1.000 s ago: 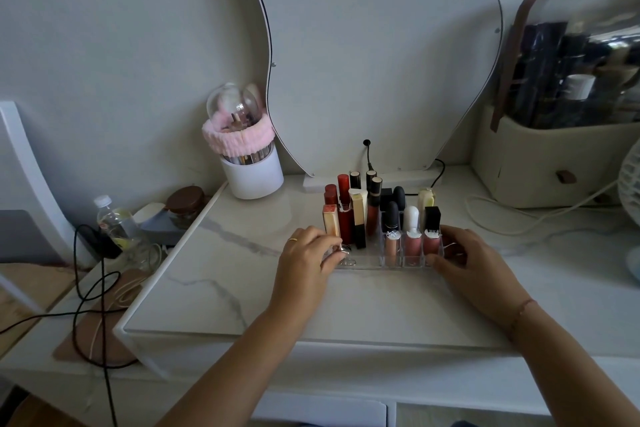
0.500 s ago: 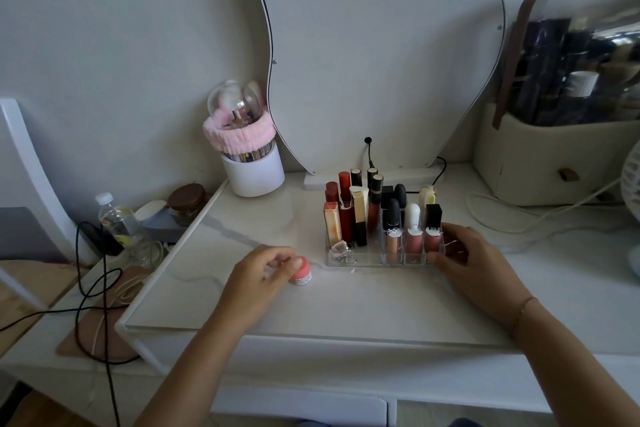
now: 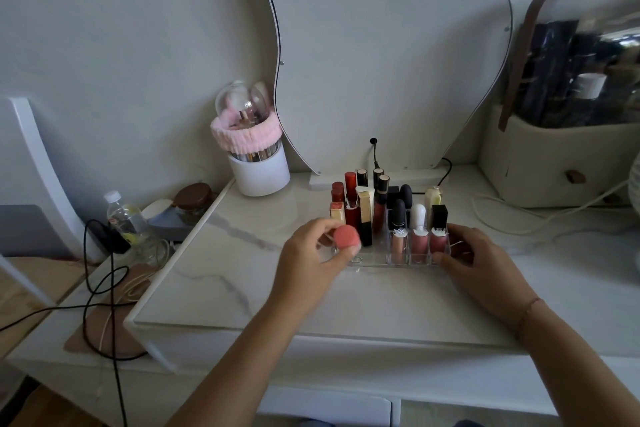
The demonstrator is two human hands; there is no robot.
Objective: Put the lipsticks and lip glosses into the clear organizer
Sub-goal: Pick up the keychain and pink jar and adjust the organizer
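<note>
A second ago your left hand (image 3: pixel 308 253) sat at the front-left of the clear organizer (image 3: pixel 381 258). It then moved left over the table (image 3: pixel 242 288) and closed on a small coral-capped lip pot (image 3: pixel 347 237) standing there. You have since lifted that pot off the table and carried it right. Your fingers (image 3: pixel 320 225) now pinch it in the air at the organizer's front-left corner, with the cap facing up.
</note>
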